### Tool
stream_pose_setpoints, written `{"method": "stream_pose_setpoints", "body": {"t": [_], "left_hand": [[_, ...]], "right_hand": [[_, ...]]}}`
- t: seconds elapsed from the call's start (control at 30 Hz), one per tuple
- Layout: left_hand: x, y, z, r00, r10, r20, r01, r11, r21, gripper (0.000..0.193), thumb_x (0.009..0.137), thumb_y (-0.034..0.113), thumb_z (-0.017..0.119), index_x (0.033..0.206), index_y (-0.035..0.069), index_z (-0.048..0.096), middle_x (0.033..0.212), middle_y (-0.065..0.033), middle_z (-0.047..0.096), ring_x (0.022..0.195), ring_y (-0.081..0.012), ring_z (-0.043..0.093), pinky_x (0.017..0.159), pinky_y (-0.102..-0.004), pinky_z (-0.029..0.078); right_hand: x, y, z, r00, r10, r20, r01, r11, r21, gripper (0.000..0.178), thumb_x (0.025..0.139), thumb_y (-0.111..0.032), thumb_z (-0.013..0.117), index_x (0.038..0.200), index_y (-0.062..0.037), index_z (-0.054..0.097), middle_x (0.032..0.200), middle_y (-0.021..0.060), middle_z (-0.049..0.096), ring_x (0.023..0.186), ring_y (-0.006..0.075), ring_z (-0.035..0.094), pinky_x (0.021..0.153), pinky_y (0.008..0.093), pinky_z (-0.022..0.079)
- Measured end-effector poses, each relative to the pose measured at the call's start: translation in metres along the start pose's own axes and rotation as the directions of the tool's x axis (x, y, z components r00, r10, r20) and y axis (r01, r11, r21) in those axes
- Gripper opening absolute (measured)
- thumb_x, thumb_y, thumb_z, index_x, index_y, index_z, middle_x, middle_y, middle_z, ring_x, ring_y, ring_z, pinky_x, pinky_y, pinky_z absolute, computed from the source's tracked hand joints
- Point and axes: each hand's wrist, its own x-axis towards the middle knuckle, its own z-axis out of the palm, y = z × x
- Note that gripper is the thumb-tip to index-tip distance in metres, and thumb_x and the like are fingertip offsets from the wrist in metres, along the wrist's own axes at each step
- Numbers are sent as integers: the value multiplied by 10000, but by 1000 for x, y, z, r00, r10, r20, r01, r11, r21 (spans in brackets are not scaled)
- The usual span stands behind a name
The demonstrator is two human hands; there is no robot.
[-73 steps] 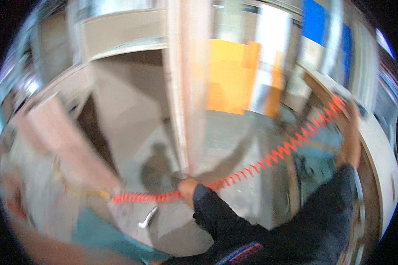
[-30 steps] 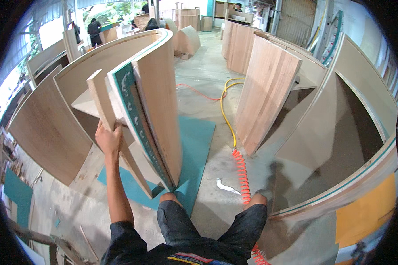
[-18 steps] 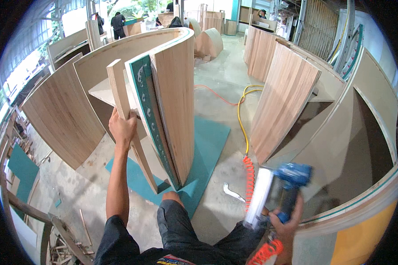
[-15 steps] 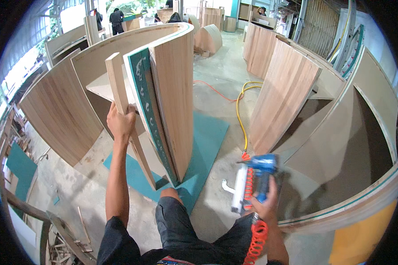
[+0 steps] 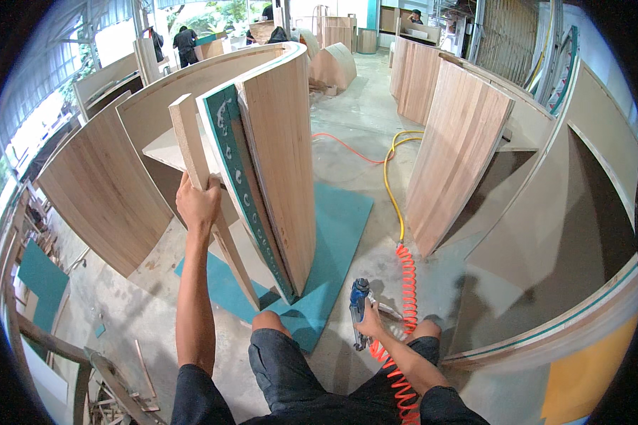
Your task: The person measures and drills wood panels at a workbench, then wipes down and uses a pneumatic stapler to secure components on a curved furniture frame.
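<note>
Wooden strip (image 5: 191, 152) in raised left hand (image 5: 197, 204); right hand (image 5: 371, 322) low on nail gun (image 5: 359, 304).

My left arm goes straight up and out in front of me. My left hand (image 5: 198, 204) is closed tight, fingers wrapped round. My right arm is bent and low, near my knee. My right hand (image 5: 370, 322) is closed too, gripping down by the floor. My hands are well apart.

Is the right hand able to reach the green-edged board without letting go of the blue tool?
Probably yes. The right hand grips the blue tool low beside the knee, and bare floor lies between it and the green-edged board.
</note>
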Motion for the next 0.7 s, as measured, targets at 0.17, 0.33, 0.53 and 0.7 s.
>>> {"method": "stream_pose_setpoints", "body": {"t": [0.17, 0.33, 0.53, 0.7], "left_hand": [[-1, -1, -2, 1000, 19, 4, -20, 999, 36, 259, 816, 197, 629, 984, 17, 708, 1044, -146, 676, 920, -407, 666, 809, -462, 531], [-2, -4, 2, 1000, 24, -1, -24, 999, 44, 279, 801, 232, 638, 951, 8, 711, 1014, -168, 680, 892, -411, 672, 794, -477, 533], [0, -20, 4, 996, 49, -68, -44, 997, 67, 302, 794, 271, 664, 910, -3, 714, 886, -215, 698, 849, -418, 691, 774, -479, 546], [-1, -18, 10, 990, 118, -75, -116, 993, 28, 282, 803, 284, 647, 882, 25, 725, 940, -183, 708, 832, -405, 693, 764, -480, 547]], "right_hand": [[3, 8, 27, 999, -30, 33, 31, 999, -24, 1138, 634, -172, 843, 1525, 71, 179, 1397, 416, 299, 1271, 559, 460, 1072, 494, 451], [-2, -14, 24, 990, -23, 139, 36, 995, -89, 1126, 631, -146, 843, 1518, 66, 184, 1431, 407, 283, 1253, 559, 477, 1063, 488, 458], [-4, -17, 25, 984, -5, 178, 26, 993, -115, 1172, 673, -202, 854, 1546, 60, 116, 1472, 392, 274, 1276, 534, 462, 1080, 490, 431], [11, 12, 38, 970, 105, 218, -115, 993, 35, 1240, 706, -196, 822, 1592, -28, -29, 1199, 337, 618, 1000, 474, 664, 960, 513, 510]]}}
